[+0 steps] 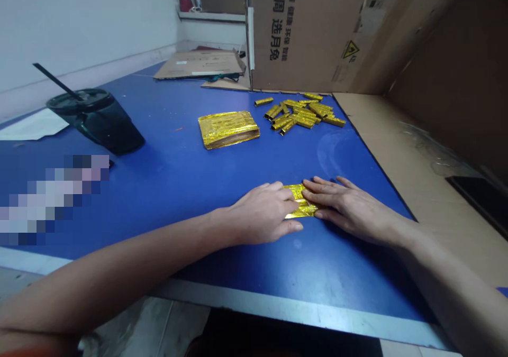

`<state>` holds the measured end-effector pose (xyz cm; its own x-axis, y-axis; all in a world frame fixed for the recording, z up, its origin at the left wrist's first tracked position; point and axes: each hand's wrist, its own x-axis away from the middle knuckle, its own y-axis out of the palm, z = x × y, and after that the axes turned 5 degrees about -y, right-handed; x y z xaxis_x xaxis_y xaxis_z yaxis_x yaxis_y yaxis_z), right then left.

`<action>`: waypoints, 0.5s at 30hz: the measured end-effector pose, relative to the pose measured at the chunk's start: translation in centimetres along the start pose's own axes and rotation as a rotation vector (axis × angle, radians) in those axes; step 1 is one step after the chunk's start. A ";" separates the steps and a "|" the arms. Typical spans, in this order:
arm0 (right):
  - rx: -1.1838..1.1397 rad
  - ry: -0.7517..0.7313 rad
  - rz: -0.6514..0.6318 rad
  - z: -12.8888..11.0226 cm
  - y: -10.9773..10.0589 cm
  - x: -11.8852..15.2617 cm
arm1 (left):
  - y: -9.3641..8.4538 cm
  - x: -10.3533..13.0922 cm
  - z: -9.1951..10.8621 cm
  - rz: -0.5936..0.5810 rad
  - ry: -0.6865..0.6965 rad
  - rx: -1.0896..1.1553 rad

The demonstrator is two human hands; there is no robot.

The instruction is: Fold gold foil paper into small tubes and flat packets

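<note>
A flat gold foil sheet (pixel 298 194) lies on the blue table, partly covered by both hands. My left hand (pixel 264 214) rests on its left end, fingers bent and slightly apart, thumb extended on the near side. On the right end, my right hand (pixel 347 206) lies flat with its fingers spread. Beyond them sits a stack of gold foil sheets (pixel 228 127). Farther right is a loose pile of several small folded gold foil tubes (pixel 304 115).
A dark cup (pixel 107 124) with a straw stands on the blue table (pixel 170 172) at the left, near a white paper (pixel 35 126). Flat cardboard (pixel 198 64) lies at the back. A large cardboard box (pixel 309 39) rises behind the pile. Pixelation hides something at left.
</note>
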<state>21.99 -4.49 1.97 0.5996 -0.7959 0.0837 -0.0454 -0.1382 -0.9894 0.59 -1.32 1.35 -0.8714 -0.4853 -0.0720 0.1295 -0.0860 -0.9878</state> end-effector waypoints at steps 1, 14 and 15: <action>-0.017 -0.027 0.003 0.1 0.0 0.0 | -0.1 0.0 -0.1 -0.008 0.022 0.014; 0.106 -0.077 0.121 -1.7 0.3 0.1 | 1.4 -0.1 -0.4 0.068 0.051 -0.051; 0.104 -0.089 0.129 -1.7 0.3 0.1 | 1.5 -0.1 -0.4 0.075 0.048 -0.051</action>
<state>20.65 -5.63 1.91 0.6629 -0.7470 -0.0514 -0.0468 0.0272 -0.9985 0.68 -1.01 -0.17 -0.8819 -0.4465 -0.1513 0.1722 -0.0063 -0.9850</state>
